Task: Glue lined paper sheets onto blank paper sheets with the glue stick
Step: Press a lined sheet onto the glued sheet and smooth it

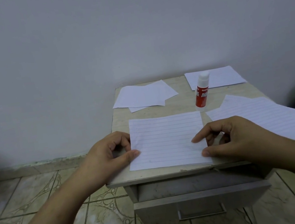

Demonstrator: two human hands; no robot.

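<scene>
Looking down from the head camera, I see a grey wall [92,43] and a tiled floor [41,207], and against the wall a small table [180,104] with a drawer [200,200] under its top. On the near part of the table lies a lined sheet [167,140], flat, and I cannot tell if a blank sheet is under it. At the right side a second lined sheet [260,112] rests, with its edge over the table border. At the far left are blank sheets [144,95], two or more, one over another, and at the far right another lined sheet [221,77]. My left hand [108,153] touches the left edge of the near sheet with the thumb, its other fingers are curled, and I cannot tell if this grip pinches the paper. My right hand [231,137] has the index finger and thumb on the right part of the same sheet, the other fingers bent. The glue stick [202,91] stands upright, cap on, just behind the near sheet, between the two far piles.
</scene>
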